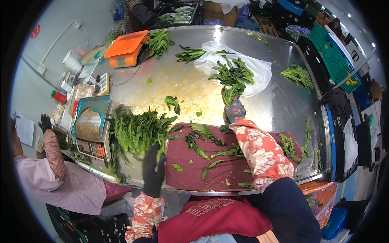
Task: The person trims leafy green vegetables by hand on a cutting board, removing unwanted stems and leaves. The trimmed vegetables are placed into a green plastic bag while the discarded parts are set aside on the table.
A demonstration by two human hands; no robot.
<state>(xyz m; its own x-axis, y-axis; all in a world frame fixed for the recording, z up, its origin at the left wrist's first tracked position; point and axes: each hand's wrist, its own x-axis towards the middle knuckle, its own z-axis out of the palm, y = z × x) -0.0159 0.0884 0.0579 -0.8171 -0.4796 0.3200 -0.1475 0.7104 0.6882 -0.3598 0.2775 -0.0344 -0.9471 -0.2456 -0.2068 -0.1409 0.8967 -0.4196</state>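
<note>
My right hand [235,111], in a dark patterned glove, reaches out over the steel table [194,94] and grips a bunch of leafy greens [232,91]. More greens [232,71] lie just beyond it on a clear plastic bag [261,77]. In a black glove, my left hand [153,171] rests at the near edge of a big heap of leafy greens [136,130], its thumb apart from the fingers and nothing visible in its grasp. Between my arms, loose leaves [196,145] are scattered over a dark red cloth [185,170].
A teal-topped scale [91,118] stands left of the heap, an orange scale [126,50] farther back. Another person [60,188] works at the left; someone else [141,15] stands at the far side. Green crates [331,54] and black crates line the right. Small bunches [297,76] lie about.
</note>
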